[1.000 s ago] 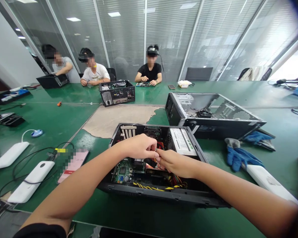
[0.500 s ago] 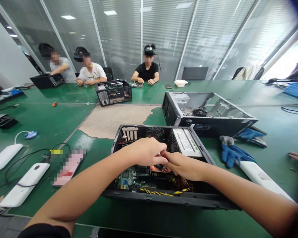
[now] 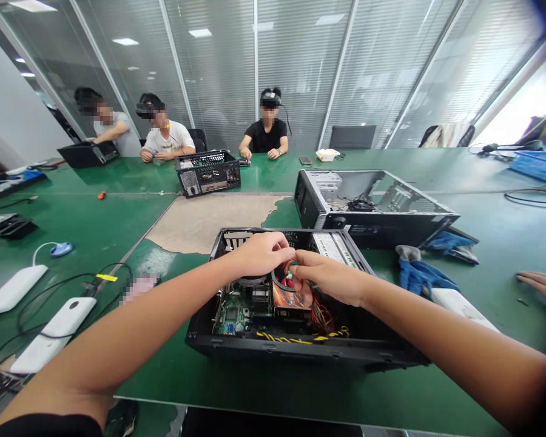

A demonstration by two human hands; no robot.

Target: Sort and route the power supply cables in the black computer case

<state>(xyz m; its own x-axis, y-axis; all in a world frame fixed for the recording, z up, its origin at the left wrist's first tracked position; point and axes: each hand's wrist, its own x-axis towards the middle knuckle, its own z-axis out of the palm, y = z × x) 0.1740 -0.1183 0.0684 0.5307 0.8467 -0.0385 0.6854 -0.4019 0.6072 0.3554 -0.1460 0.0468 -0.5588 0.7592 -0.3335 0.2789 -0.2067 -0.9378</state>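
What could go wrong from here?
Strain: the right hand seems to grip coloured wires; a tug might stress a connector.
Knock: the left hand is close above the orange-red component; a slip could bump it.
Scrape: bare forearms cross the open case's edges, while blue gloves lie aside; an edge might graze skin.

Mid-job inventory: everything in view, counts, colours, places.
Main case: one, black, under hands
Cables: several, multicoloured, in case
Circuit board: one, green, in case
Other cases: three, mostly black, beyond
Table: one, green, beneath
Oblong devices: three, white, two left, one right
Gloves: count unclear, blue-grey, right
Container: one, blue, far right
Co-workers: three, mixed shirts, across table
Co-worker's hand: one, bare, right edge
Left hand: one, bare, above case
Right hand: one, bare, on cables
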